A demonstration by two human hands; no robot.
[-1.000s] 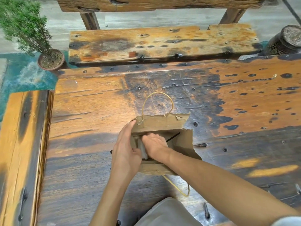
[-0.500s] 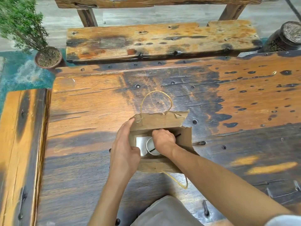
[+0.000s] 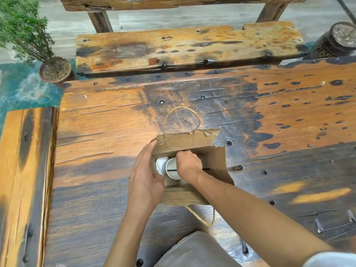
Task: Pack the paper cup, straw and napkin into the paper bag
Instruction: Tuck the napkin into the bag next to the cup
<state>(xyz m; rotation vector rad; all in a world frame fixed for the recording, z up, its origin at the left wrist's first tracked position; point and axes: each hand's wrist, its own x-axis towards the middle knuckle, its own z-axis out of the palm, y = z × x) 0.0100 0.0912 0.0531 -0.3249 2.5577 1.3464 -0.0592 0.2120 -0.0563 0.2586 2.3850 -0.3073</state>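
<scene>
A brown paper bag (image 3: 187, 140) with twine handles stands open on the worn wooden table (image 3: 250, 116). Inside it I see a white paper cup (image 3: 171, 169) with a thin black straw (image 3: 172, 170) across its mouth, and a white napkin (image 3: 160, 164) wedged to the cup's left. My left hand (image 3: 145, 175) grips the bag's left wall and holds the mouth apart. My right hand (image 3: 187, 163) reaches into the bag, fingers curled over the cup's right rim and the straw.
A wooden bench (image 3: 185, 45) runs along the table's far side, and another bench (image 3: 25, 170) along its left. A potted green plant (image 3: 54, 69) stands on the floor at the far left. A dark round jar (image 3: 337, 42) sits at the far right.
My right hand shifted to the right inside the bag, uncovering the white cup, the straw and the napkin. My left hand kept its hold on the bag's left wall.
</scene>
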